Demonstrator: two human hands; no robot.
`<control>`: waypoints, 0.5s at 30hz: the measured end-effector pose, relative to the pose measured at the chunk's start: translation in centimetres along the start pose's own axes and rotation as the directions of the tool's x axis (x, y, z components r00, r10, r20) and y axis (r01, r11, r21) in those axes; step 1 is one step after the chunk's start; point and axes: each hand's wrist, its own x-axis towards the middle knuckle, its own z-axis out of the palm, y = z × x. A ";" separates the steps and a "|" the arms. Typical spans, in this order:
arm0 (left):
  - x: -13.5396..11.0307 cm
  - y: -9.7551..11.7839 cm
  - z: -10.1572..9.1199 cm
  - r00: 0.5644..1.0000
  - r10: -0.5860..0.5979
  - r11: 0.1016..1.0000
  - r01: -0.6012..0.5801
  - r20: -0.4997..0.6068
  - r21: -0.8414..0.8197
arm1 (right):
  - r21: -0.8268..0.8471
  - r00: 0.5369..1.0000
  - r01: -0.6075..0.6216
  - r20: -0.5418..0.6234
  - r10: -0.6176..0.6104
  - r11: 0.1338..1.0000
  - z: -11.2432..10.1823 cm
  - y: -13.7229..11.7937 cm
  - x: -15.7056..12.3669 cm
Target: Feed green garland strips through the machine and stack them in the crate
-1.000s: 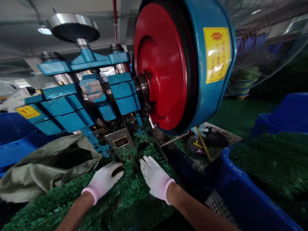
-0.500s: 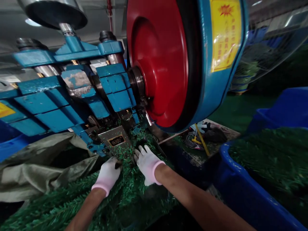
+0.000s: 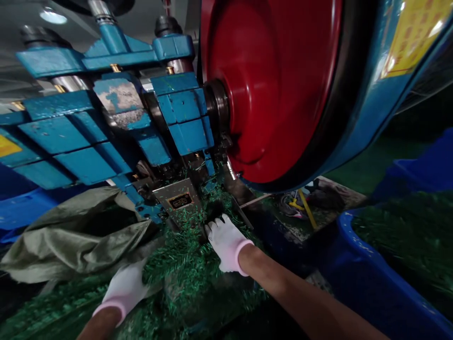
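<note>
Green sprig (image 3: 166,267) sits between the two hands, below the plate (image 3: 180,200) on the blue press (image 3: 186,106). Left end of the sprig is right up against the left hand (image 3: 128,283), white glove, pink cuff, blurred. Left fingers hidden behind the needles; can't tell if that grip is clamped on the sprig or only touching. Right hand (image 3: 226,238), same glove, palm down, up and right of the sprig, near the press mouth. Its fingers lie side by side, slightly bent, tips dark and partly lost in shadow; can't tell if that grip has anything. Sprig's right end merges into loose clippings (image 3: 198,283), outline unclear. Plate lettering too small to read. Red wheel (image 3: 262,94) and yellow label (image 3: 417,38) cut off at top; press runs out of frame left. Sack (image 3: 85,241) at left, dark inside, contents unclear. Blue bin (image 3: 348,233) at right, greenery inside, cut off by the frame.
</note>
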 end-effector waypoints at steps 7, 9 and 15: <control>1.1 1.2 -1.9 0.999 -0.020 0.998 0.023 -0.048 0.050 | 0.050 0.997 -0.026 0.069 0.023 0.998 -0.8 0.6 0.2; 1.1 1.0 -1.8 0.999 -0.002 0.999 0.004 -0.042 0.054 | 0.072 0.997 -0.024 0.077 0.018 0.997 -0.6 0.6 0.4; -0.2 -5.6 0.9 0.979 0.087 0.996 -0.083 -0.185 0.029 | 0.050 0.990 -0.054 0.136 0.047 0.997 -0.2 0.0 0.5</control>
